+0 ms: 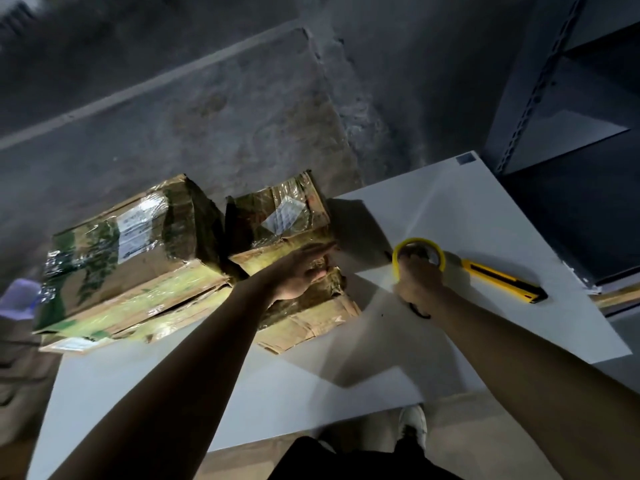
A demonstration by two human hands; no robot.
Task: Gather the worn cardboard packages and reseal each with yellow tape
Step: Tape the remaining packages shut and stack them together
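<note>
your left hand (300, 273) lies flat, fingers straight, against the worn box (282, 216) near the far edge of the bench (346, 393). your right hand (420, 282) curls its fingers round the yellow tape roll (418, 241). push carelessly and that box could slide off.

Label (133, 225) on left package (104, 271) and label (285, 211) on right package (263, 216): print blurred, unreadable. Right hand (420, 282) covers near side of yellow tape roll (419, 242), fingertips out of sight; left hand (301, 271) hides part of right package's near edge. Purple object (19, 296) cut off at left edge, blurred, cannot tell what it is.
</note>
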